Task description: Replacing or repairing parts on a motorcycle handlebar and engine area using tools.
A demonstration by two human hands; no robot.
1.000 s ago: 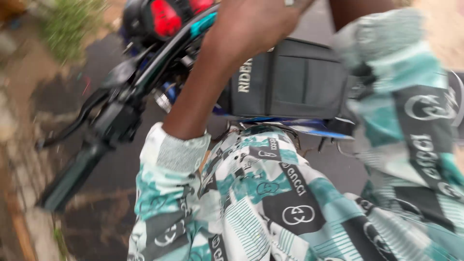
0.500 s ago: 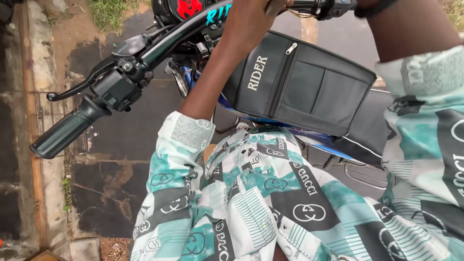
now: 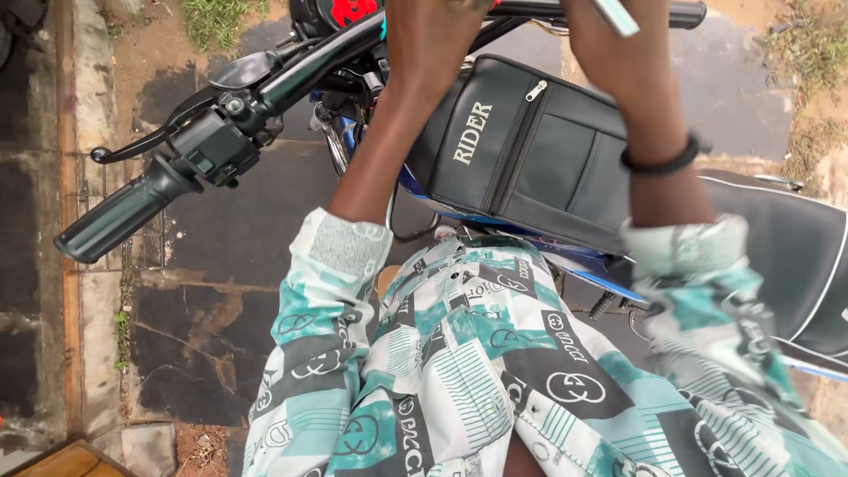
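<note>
Both forearms reach toward 12 o'clock over a motorcycle. Left hand (image 3: 433, 22) lies across the handlebar (image 3: 309, 62) near its centre; its fingers run off the top edge, so its grip cannot be told. Right hand (image 3: 609, 18), at 1 o'clock, carries a pale flat object (image 3: 616, 16), apparently pinched; a black wristband (image 3: 661, 163) circles its wrist. Below the arms a black zipped tank bag (image 3: 530, 146) covers the tank. The left grip (image 3: 119, 219) and lever (image 3: 146, 141) stand free at 9 o'clock, untouched.
</note>
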